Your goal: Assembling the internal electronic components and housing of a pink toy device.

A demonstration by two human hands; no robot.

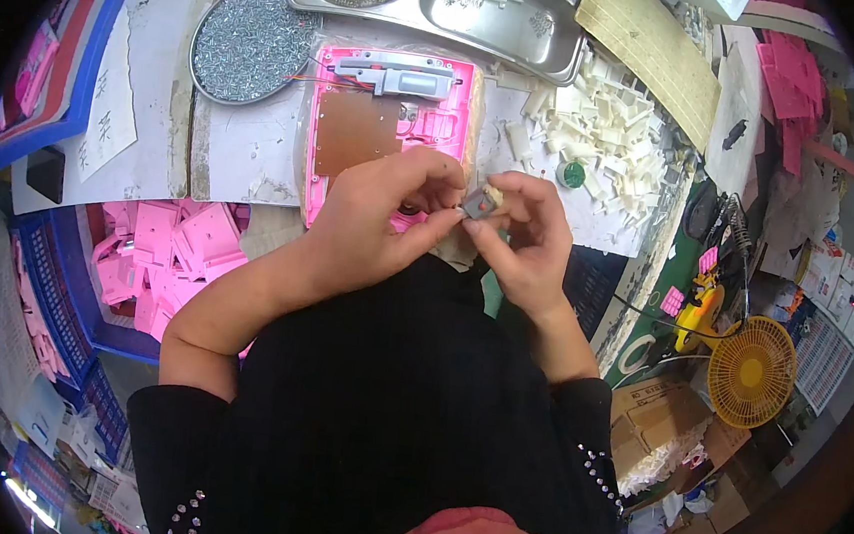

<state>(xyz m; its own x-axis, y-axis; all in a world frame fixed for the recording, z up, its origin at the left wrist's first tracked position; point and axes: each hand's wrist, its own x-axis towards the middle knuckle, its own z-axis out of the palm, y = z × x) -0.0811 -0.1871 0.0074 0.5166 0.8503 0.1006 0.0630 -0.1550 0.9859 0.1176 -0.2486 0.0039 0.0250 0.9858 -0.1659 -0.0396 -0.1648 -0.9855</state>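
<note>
Grey block-shaped part [482, 203] sits pinched between thumb and fingers of my right hand [531, 250], near pink plastic housing [444, 120]; left hand [372, 200] fingertips nearly meet beside it, I can't tell whether gripping.

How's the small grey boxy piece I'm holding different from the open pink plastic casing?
The small grey boxy piece is held in your right hand; the open pink plastic casing lies flat beyond it. The casing is far larger than the piece. The piece shows a reddish spot; the casing carries a brown rectangular board.
</note>
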